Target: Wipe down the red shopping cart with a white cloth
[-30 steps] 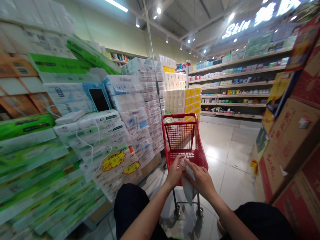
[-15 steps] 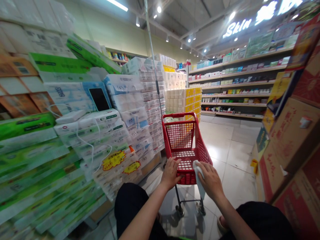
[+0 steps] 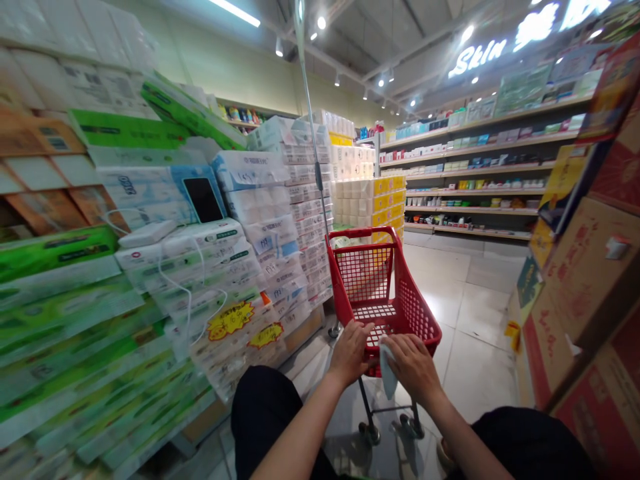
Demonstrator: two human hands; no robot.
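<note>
A red plastic shopping cart (image 3: 419,313) with grid walls stands in front of my knees. My left hand (image 3: 350,353) is closed over the left part of its near rim, the thumb lying lower at the front. Close beside it, my right hand (image 3: 414,368) grips a pale, thin cloth (image 3: 387,370) against the same rim. The cloth hangs down below the fingers, and its upper part is covered by them. The cart's basket shows no goods, and a metal pole rises from its far left side.
Stacked tissue packs (image 3: 200,257) rise on the left, with a phone (image 3: 204,200) leaning there and a white cable (image 3: 189,297) dangling. Cardboard boxes (image 3: 585,287) line the right. Behind are shelves of goods (image 3: 465,167) and a tiled floor (image 3: 473,307).
The cart has turned slightly, its near end swinging to the right. My right hand with the cloth has moved left along the rim, nearer to my left hand.
</note>
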